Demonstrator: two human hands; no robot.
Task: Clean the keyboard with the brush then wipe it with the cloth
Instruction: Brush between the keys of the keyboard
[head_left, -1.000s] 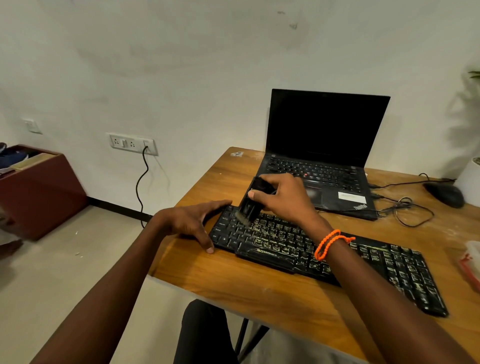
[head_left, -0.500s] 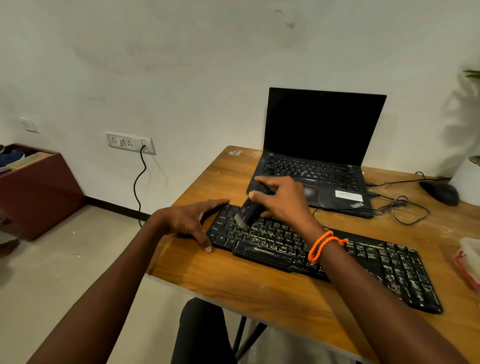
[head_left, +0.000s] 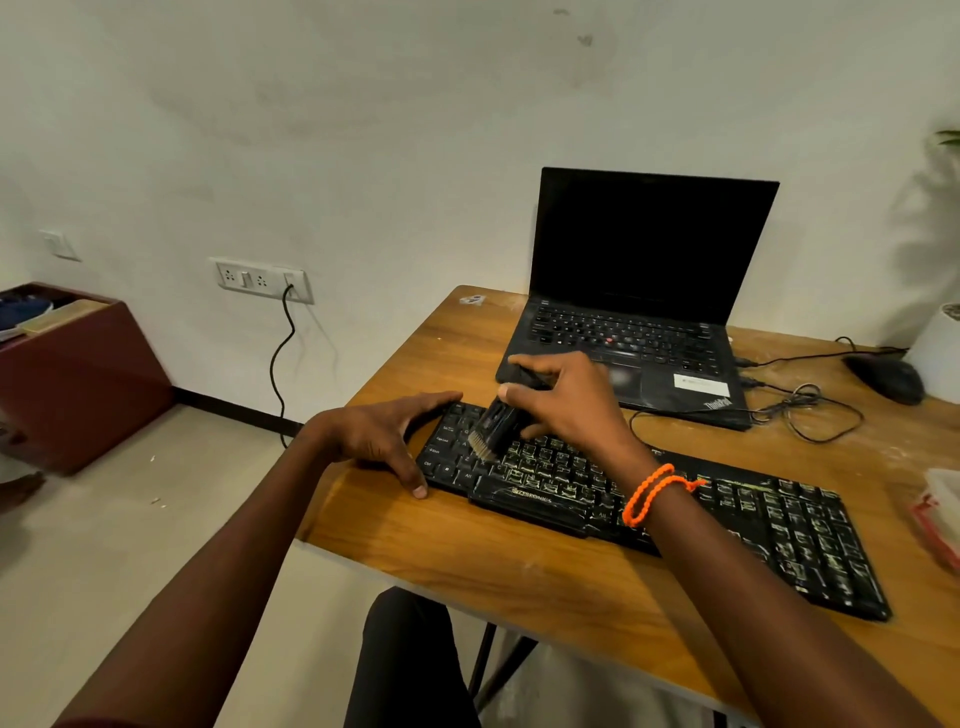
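I see my right hand (head_left: 566, 400) gripping the black brush (head_left: 501, 421), fingers and thumb curled round its body, with the pale bristles angled down and to the left onto the keys at the left end of the black Zebronics keyboard (head_left: 675, 514). An orange beaded bracelet (head_left: 652, 493) sits on that wrist. My left hand (head_left: 384, 431) rests at the keyboard's left edge with its fingers straight and spread: the thumb lies along the near left corner, its tip on the wooden table (head_left: 519, 571), while the index finger reaches along the far left corner, so the hand brackets that end of the board without curling round it. The keyboard lies slanted across the table, its left end farther from me and its right end nearer, and its keys show pale dusty marks. Behind it, just past my right hand, an open ThinkPad laptop (head_left: 649, 291) stands with a dark screen. To its right a black mouse (head_left: 888, 376) sits near a loose coil of black cable (head_left: 815, 410), and a white pot (head_left: 940, 358) shows at the right edge. A red and clear container (head_left: 940, 514) is partly cut off at the table's right side; I cannot tell what it holds. On the wall at the left, a socket panel (head_left: 260, 280) has a black cord plugged in, and a dark red cabinet (head_left: 78, 374) stands on the floor
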